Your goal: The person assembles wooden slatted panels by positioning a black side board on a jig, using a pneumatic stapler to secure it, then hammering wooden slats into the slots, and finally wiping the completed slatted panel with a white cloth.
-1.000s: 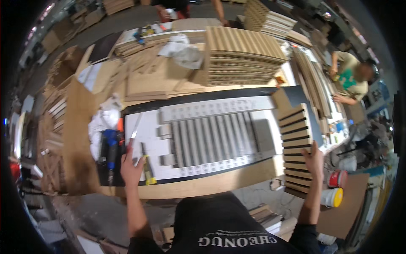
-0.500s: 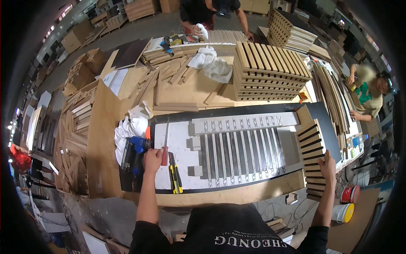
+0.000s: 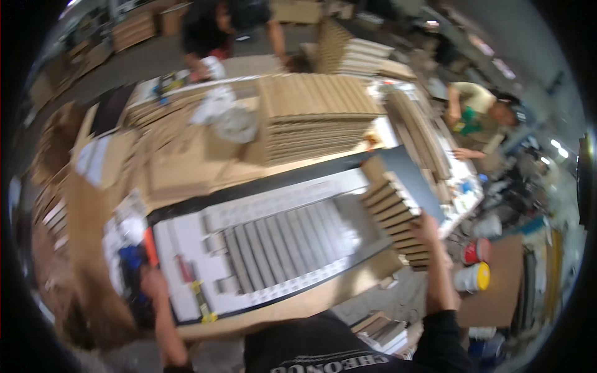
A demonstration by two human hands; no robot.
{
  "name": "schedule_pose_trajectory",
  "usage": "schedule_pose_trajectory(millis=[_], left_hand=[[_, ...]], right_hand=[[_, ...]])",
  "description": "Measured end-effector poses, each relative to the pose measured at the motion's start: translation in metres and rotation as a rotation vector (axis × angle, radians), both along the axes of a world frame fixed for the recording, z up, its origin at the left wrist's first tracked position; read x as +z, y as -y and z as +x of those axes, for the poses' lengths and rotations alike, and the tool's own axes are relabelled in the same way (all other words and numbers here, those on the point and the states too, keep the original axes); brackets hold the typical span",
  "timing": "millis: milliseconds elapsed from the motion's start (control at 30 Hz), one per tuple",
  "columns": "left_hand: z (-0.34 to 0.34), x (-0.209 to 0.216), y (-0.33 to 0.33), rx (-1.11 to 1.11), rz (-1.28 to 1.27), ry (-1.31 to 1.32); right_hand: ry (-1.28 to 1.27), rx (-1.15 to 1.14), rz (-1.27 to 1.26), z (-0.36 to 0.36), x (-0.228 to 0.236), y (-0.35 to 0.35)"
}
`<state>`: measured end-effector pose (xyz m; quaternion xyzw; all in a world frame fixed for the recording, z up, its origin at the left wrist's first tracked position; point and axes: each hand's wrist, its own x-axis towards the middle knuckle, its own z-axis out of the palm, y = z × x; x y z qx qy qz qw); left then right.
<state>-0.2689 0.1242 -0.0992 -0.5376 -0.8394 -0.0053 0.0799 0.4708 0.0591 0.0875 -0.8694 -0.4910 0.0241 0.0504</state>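
— What colour is the slatted panel in the right hand?
— Tan wooden slats in even stripes, on a dark charcoal backing.
— And the flat jig on the table?
— A white sheet, black-edged, with a row of grey strips down its middle. The table itself is light brown.
— By the left hand?
— A blue tool, an orange-red handle, and a yellow-and-black cutter.
— The stack of panels behind?
— Pale tan, finely ribbed.
— The tubs at the right?
— One red with a white lid, one white with a yellow lid.

Tilted slatted wood panel, right of bench
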Motion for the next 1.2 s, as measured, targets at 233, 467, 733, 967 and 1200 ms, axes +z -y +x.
schedule_pose_trajectory(millis=[233,467,733,967,1200], left_hand=[[-0.034,0.001,-0.011,0.029,0.190,0.936],[0.002,0.051,0.005,-0.049,0.283,1.342],[0.180,0.184,-0.010,-0.293,0.455,1.685],[0.356,0.251,-0.035,-0.776,-0.067,1.571],[0.476,0.269,-0.066,-0.945,-0.468,1.215]], right_hand=[[0.029,0.009,-0.040,-0.029,0.016,-0.011],[-0.044,0.097,0.123,-0.031,0.016,-0.034],[-0.086,0.122,0.163,-0.040,0.018,-0.087],[-0.176,0.193,0.108,-0.035,0.020,-0.080],[-0.334,0.162,0.093,-0.032,0.025,-0.077]])
